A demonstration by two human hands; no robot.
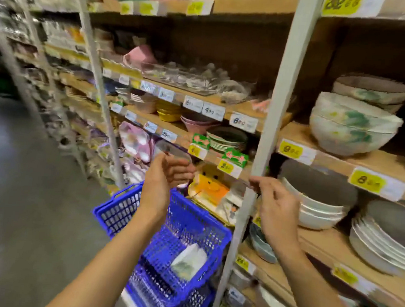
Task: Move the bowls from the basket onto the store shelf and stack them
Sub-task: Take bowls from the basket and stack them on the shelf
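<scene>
We see a blue basket [117, 209] low in the middle of the frame, sitting in a second blue basket [168, 298] under it. Inside the top one lies one white thing [189, 261]; it is too blurry for us to tell if it is a bowl. Our left hand [168, 175] is up above the basket, with its fingers curled around the edge of a clear thing [172, 149], which is too smeared for us to name. Our right hand [277, 207] is near the grey post [272, 110] in the middle right, with its fingers half bent and its thumb and first finger close together. We cannot tell if it holds anything. On the right of the frame, the wooden shelf [336, 161] holds a stack of white and green bowls [351, 126], one inside the other. Just below them, beside our right hand, a stack of white bowls with dark insides [321, 206] leans on its side. Next to it, at the far right, lies a pile of white plates [383, 245]. In the middle of the frame, a shelf holds clear glass dishes [192, 80]. Under them sit yellow bowls [168, 113] and pink bowls [199, 125]. An orange bear plate [208, 187] stands between our two hands, behind the basket.
</scene>
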